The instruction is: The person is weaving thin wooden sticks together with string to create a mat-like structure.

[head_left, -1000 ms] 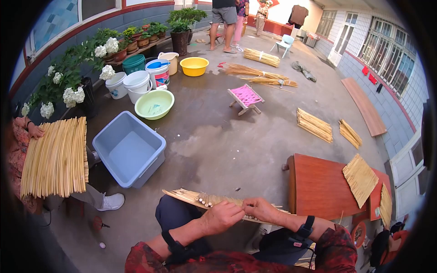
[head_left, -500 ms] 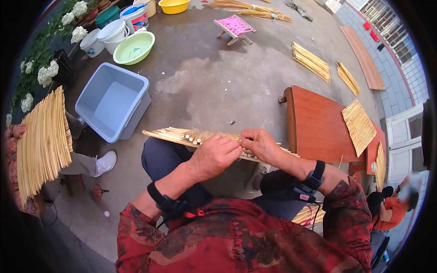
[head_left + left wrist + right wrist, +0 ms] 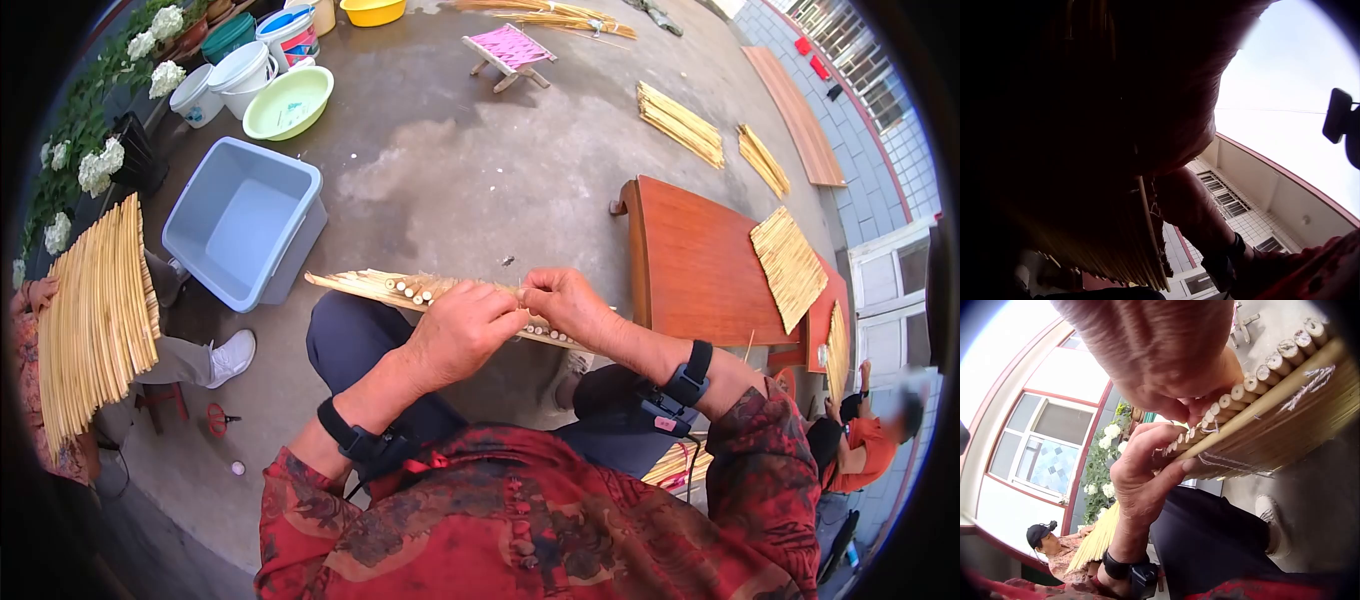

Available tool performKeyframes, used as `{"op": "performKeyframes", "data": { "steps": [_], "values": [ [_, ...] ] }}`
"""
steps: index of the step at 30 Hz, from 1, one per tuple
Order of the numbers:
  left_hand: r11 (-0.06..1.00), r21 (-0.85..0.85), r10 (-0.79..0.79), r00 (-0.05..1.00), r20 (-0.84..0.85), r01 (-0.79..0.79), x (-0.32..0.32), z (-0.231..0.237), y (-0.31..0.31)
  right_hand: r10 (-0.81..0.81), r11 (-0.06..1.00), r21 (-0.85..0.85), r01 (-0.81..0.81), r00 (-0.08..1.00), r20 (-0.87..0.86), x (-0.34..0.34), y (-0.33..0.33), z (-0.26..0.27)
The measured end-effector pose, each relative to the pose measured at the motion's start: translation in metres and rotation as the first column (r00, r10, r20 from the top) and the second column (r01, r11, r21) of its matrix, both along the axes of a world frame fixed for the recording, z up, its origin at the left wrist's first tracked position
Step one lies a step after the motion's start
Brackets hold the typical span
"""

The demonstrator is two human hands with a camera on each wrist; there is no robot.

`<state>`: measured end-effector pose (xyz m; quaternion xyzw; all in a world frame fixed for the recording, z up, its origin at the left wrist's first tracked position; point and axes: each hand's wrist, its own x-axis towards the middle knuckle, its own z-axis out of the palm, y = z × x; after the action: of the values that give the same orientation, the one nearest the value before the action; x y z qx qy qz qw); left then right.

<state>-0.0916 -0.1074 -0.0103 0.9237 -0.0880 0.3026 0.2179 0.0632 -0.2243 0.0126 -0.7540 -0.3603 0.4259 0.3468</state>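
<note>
A mat of reed stalks (image 3: 365,288), bound with white string (image 3: 1310,387), lies across the person's lap, cut stalk ends along its edge. In the head view the left hand (image 3: 462,332) grips the mat near its middle; in the right wrist view its thumb lies on one face and its fingers reach round the edge. The right hand (image 3: 565,303) is close against it, thumb and fingertips pinched together on string at the row of stalk ends (image 3: 1244,392). The pinched part is mostly hidden behind the fingers. The left wrist view is very dark, with stalks (image 3: 1141,250) hanging below the hand.
A blue-grey tub (image 3: 240,225) stands ahead left, beside a seated person holding another reed mat (image 3: 100,320). Right of the lap is a red-brown table (image 3: 690,270) bearing a small mat (image 3: 788,265). Scissors (image 3: 218,420) lie on the floor at left; a pink stool (image 3: 508,48) stands ahead.
The head view has tilted downward, so the courtyard things sit higher in it. Both hands stay together at the mat's edge, with small shifts of the fingers.
</note>
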Motion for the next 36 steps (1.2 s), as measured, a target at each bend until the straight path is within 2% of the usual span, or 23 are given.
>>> {"op": "performKeyframes", "data": {
  "steps": [2,4,5,9,11,12,14,15,17,18,20,22,23,24,25,26,27,28,30,32,33,34,36],
  "values": [
    [1.0,0.005,-0.007,1.0,-0.024,0.007,-0.002,-0.001,-0.004,0.02,1.0,-0.016,-0.02,1.0,-0.01,-0.002,-0.001,-0.001],
    [1.0,0.011,-0.017,0.999,-0.044,0.018,-0.001,-0.001,-0.003,0.035,0.997,0.067,-0.045,0.99,0.14,-0.005,-0.005,-0.009],
    [1.0,0.022,-0.015,0.998,-0.058,0.016,-0.002,0.0,-0.001,0.038,0.997,0.061,-0.046,0.99,0.135,-0.006,-0.004,-0.012],
    [0.994,0.013,-0.109,0.989,-0.103,0.111,-0.005,-0.001,-0.01,-0.172,0.964,0.211,0.16,0.984,0.042,0.03,0.023,-0.019],
    [0.995,-0.005,-0.102,0.988,-0.115,0.102,-0.009,0.001,-0.002,-0.338,0.902,0.22,0.371,0.925,-0.175,0.053,0.054,0.04],
    [0.998,0.01,-0.065,0.993,-0.099,0.067,-0.008,0.001,0.002,-0.345,0.902,0.215,0.375,0.924,-0.166,0.054,0.048,0.047],
    [0.998,0.054,-0.012,0.993,-0.121,0.018,-0.009,0.002,0.015,-0.309,0.852,0.299,0.43,0.873,-0.377,0.053,0.06,0.061],
    [0.998,0.062,0.007,0.994,-0.112,0.0,-0.008,0.002,0.019,-0.29,0.857,0.309,0.413,0.882,-0.372,0.047,0.064,0.068],
    [0.997,0.021,-0.066,0.988,-0.136,0.07,-0.005,-0.001,0.015,-0.284,0.832,0.188,0.522,0.691,-0.664,0.029,0.053,0.071],
    [0.997,0.019,-0.069,0.988,-0.136,0.072,-0.003,-0.001,0.017,-0.287,0.831,0.187,0.525,0.691,-0.664,0.028,0.049,0.072],
    [0.999,0.033,-0.017,0.996,-0.091,0.021,-0.003,0.001,0.023,-0.101,0.938,0.193,0.287,0.762,-0.64,0.034,0.042,0.076],
    [1.0,0.015,-0.009,0.996,-0.086,0.011,-0.008,0.0,0.031,-0.104,0.973,0.146,0.178,0.906,-0.41,0.071,0.039,0.081],
    [1.0,-0.005,-0.006,0.997,-0.083,0.006,-0.011,0.0,0.035,-0.207,0.937,0.225,0.266,0.944,-0.256,0.105,0.038,0.087],
    [1.0,-0.008,0.009,0.997,-0.081,-0.009,-0.013,0.0,0.04,-0.298,0.841,0.419,0.342,0.94,-0.168,0.154,0.04,0.103],
    [1.0,-0.021,-0.013,0.997,-0.082,0.011,-0.015,0.0,0.044,-0.368,0.674,0.597,0.435,0.899,-0.239,0.208,0.037,0.131],
    [0.999,-0.034,-0.034,0.996,-0.083,0.031,-0.017,0.0,0.046,-0.484,0.455,0.683,0.571,0.803,-0.348,0.256,0.024,0.157],
    [0.999,-0.033,-0.017,0.996,-0.082,0.014,-0.018,-0.001,0.047,-0.641,0.272,0.729,0.629,0.683,-0.35,0.284,0.009,0.171],
    [0.999,-0.033,-0.036,0.996,-0.08,0.034,-0.015,-0.002,0.047,-0.717,0.241,0.751,0.614,0.635,-0.289,0.306,-0.004,0.169],
    [0.998,-0.031,-0.065,0.996,-0.068,0.063,-0.007,-0.001,0.048,-0.654,0.496,0.646,0.581,0.739,-0.162,0.259,0.004,0.142],
    [0.999,0.002,-0.048,0.997,-0.053,0.049,-0.004,-0.002,0.05,-0.415,0.829,0.361,0.427,0.902,-0.115,0.158,0.021,0.103],
    [0.999,0.006,-0.04,0.998,-0.052,0.04,-0.004,-0.002,0.051,-0.214,0.944,0.193,0.267,0.942,-0.259,0.126,0.021,0.078],
    [0.999,0.049,-0.001,0.997,-0.073,0.005,-0.005,-0.002,0.049,-0.141,0.983,0.07,0.17,0.943,-0.301,0.086,0.023,0.063],
    [0.996,0.086,0.039,0.994,-0.103,-0.03,-0.009,-0.005,0.043,0.078,0.997,0.031,-0.072,0.944,-0.321,0.038,0.022,0.038]
  ]
}}
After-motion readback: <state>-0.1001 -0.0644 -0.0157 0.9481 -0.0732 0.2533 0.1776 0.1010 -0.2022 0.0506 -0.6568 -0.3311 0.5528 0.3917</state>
